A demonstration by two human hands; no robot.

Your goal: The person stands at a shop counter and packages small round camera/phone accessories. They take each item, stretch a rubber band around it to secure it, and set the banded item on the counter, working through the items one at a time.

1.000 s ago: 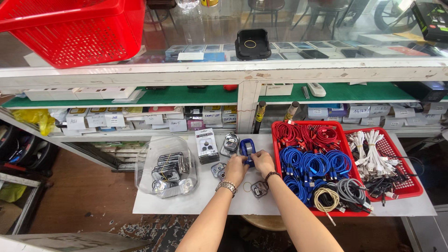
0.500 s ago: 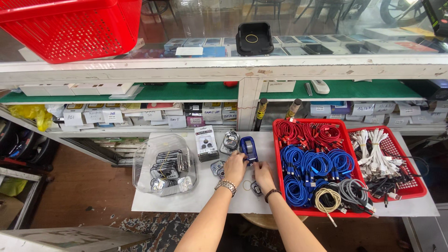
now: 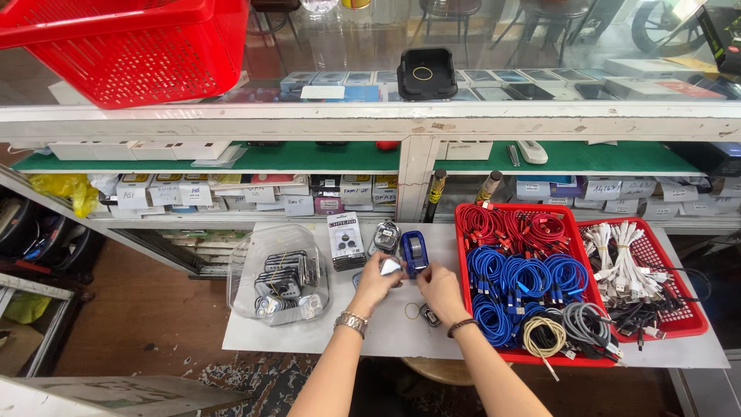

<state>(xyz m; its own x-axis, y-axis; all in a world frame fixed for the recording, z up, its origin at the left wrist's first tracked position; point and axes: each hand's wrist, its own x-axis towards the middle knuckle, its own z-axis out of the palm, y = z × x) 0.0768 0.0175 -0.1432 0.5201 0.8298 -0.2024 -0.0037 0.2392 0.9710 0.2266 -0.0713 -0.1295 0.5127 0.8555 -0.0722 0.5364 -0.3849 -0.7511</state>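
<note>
Since a moment ago, a small silvery packet (image 3: 390, 266) was lifted in the left hand (image 3: 376, 282) grip, while the right hand (image 3: 440, 287), fingers curled, apparently empty, was drawn back from the blue tape dispenser (image 3: 414, 252).

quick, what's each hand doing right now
Left hand: closed on a small silvery item.
Right hand: by the blue tape dispenser; grip cannot be told.

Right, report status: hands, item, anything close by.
Left hand holds a small silvery piece. Right hand at the blue tape dispenser. Red cable tray close beside.
</note>
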